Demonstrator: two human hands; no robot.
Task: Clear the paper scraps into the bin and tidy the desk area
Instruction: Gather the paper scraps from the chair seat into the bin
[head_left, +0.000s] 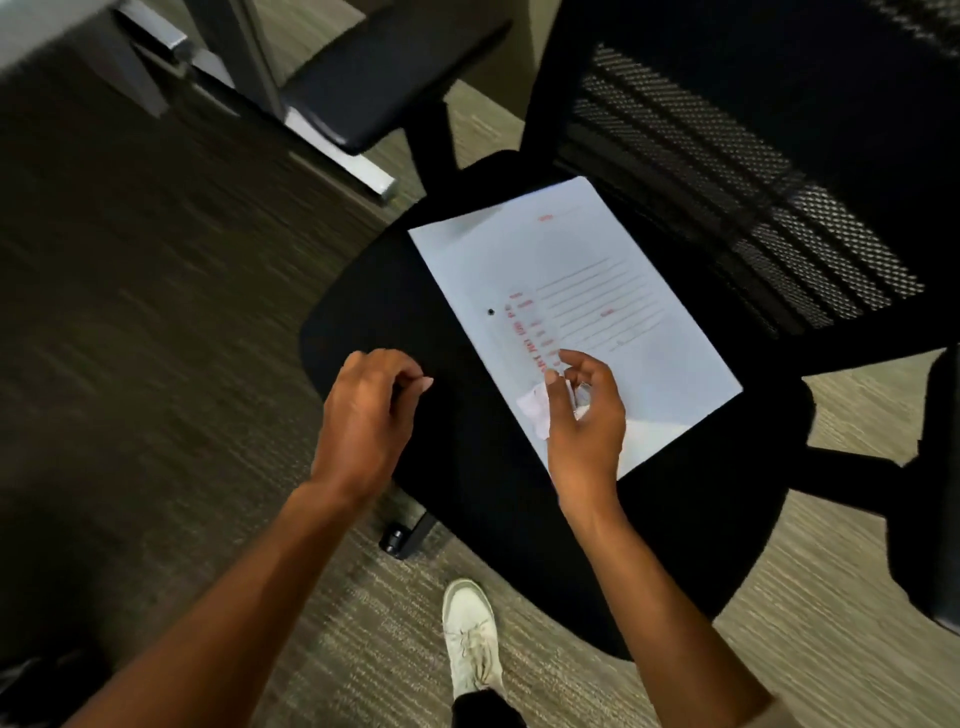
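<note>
The paper scraps (535, 410) sit in the right hand (584, 415), fingers (574, 359) curled and pinching them, directly above the near corner of a white printed sheet (566, 306). The sheet lies flat on the black chair seat (467, 467), its edges inside the seat rim except toward the mesh backrest (753, 182). The left hand (363, 410) hovers over bare seat left of the sheet, fingers loosely curled, holding nothing visible. Carpet (156, 312) lies open left of the seat; a white shoe (470, 636) stands near its front edge.
</note>
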